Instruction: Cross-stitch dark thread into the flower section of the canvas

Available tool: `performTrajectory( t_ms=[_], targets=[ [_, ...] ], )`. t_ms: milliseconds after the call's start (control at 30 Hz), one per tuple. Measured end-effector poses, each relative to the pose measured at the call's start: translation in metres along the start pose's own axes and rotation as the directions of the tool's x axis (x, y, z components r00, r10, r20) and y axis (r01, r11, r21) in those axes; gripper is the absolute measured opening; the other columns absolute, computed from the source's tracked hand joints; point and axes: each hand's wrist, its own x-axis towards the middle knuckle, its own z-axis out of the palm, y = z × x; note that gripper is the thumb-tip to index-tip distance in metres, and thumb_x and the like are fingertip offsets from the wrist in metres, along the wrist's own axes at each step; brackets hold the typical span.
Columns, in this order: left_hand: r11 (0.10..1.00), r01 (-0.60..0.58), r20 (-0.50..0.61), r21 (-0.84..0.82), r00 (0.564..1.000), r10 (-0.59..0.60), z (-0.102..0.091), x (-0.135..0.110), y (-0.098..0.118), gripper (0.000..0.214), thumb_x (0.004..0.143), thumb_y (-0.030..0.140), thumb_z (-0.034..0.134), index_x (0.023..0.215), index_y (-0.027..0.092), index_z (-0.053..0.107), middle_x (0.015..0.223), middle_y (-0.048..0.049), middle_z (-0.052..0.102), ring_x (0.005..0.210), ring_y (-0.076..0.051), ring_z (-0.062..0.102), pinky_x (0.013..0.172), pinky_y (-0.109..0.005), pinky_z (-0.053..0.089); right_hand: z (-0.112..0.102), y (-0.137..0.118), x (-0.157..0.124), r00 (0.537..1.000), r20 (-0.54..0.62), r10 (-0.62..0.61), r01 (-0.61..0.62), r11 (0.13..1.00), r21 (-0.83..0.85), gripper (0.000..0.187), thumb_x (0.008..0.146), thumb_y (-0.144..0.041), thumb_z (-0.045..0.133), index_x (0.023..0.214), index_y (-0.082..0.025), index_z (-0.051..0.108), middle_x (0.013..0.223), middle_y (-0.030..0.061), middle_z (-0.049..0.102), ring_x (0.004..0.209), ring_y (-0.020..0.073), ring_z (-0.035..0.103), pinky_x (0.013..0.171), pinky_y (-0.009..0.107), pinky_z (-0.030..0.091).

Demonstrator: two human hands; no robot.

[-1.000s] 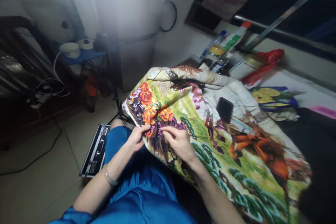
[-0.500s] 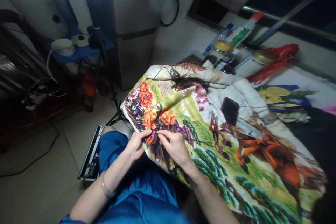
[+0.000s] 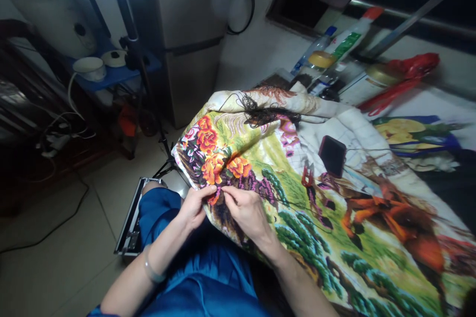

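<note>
A large cross-stitch cloth [image 3: 253,143] with flowers, green trees and brown horses spreads over the table and hangs towards my lap. My left hand [image 3: 195,205] grips its near left edge, thumb on top beside the orange flowers and fingers hidden underneath. Just to the right, my right hand [image 3: 247,208] is closed in a pinch close above the dark stitched patch; whatever its fingertips hold is too small to make out. A dark thread [image 3: 293,205] trails over the cloth to the right of this hand. Red-handled thread snips [image 3: 307,176] lie farther right.
A phone [image 3: 332,156] and a tangle of dark thread [image 3: 267,115] lie on the cloth. Behind are bottles [image 3: 345,42], a yellow-lidded jar [image 3: 322,59] and a red plastic bag [image 3: 412,72]. A black stand [image 3: 148,84] and a silver-edged case [image 3: 128,228] are at left.
The view has shifted slightly, so the cloth's right side and the table things appear farther right. Both hands keep nearly the same place and hold on the cloth.
</note>
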Motion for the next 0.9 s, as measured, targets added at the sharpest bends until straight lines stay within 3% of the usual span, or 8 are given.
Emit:
performTrajectory(
  t_ms=[233,367,567,733,900],
  targets=[
    [1.000,-0.029,-0.045,0.004,0.999,0.029,0.003,0.000,-0.002,0.044,0.049,0.009,0.081,0.091,0.014,0.070,0.082,-0.0077,0.076,0.089,-0.028,0.071,0.091,-0.040,0.053,0.007,-0.008,-0.002,0.999,-0.031,0.035,-0.037,0.995,-0.092,0.027,0.086,-0.016,0.046,0.084,-0.020,0.073,0.065,0.0034,0.071,0.051,0.0154,0.063,0.053,0.023,0.042],
    [1.000,-0.014,-0.065,0.023,0.998,0.015,0.006,0.000,-0.001,0.034,0.049,0.010,0.080,0.080,0.013,0.069,0.076,-0.0083,0.075,0.086,-0.028,0.071,0.090,-0.041,0.053,0.005,-0.005,0.000,0.992,-0.074,0.105,-0.096,0.988,0.120,0.023,0.087,-0.019,0.050,0.084,-0.021,0.072,0.072,0.0038,0.072,0.061,0.0165,0.066,0.059,0.024,0.047],
    [0.999,-0.002,-0.068,0.052,0.998,0.005,0.006,0.001,0.000,0.026,0.050,0.010,0.077,0.075,0.010,0.070,0.071,-0.0089,0.073,0.074,-0.025,0.070,0.083,-0.039,0.055,0.007,0.002,0.000,0.974,-0.070,0.217,-0.171,0.898,0.404,0.015,0.082,-0.019,0.057,0.077,-0.020,0.072,0.075,0.0038,0.070,0.069,0.0171,0.066,0.065,0.027,0.051],
    [0.997,0.049,-0.066,0.063,0.997,-0.045,0.001,0.005,-0.001,0.018,0.052,0.009,0.076,0.069,0.010,0.069,0.066,-0.0067,0.071,0.062,-0.018,0.066,0.077,-0.035,0.055,0.013,0.002,0.000,0.954,-0.058,0.293,-0.217,0.813,0.540,0.013,0.077,-0.019,0.060,0.073,-0.019,0.072,0.073,0.0032,0.070,0.067,0.0167,0.065,0.065,0.026,0.051],
    [0.997,0.051,-0.044,0.052,0.998,-0.049,0.003,0.004,0.001,0.024,0.049,0.008,0.077,0.072,0.011,0.069,0.070,-0.0070,0.073,0.070,-0.022,0.069,0.082,-0.036,0.055,0.018,0.003,0.004,0.935,-0.003,0.355,-0.282,0.748,0.601,0.009,0.075,-0.023,0.063,0.070,-0.018,0.070,0.067,0.0017,0.068,0.056,0.0149,0.060,0.056,0.025,0.049]
  ],
)
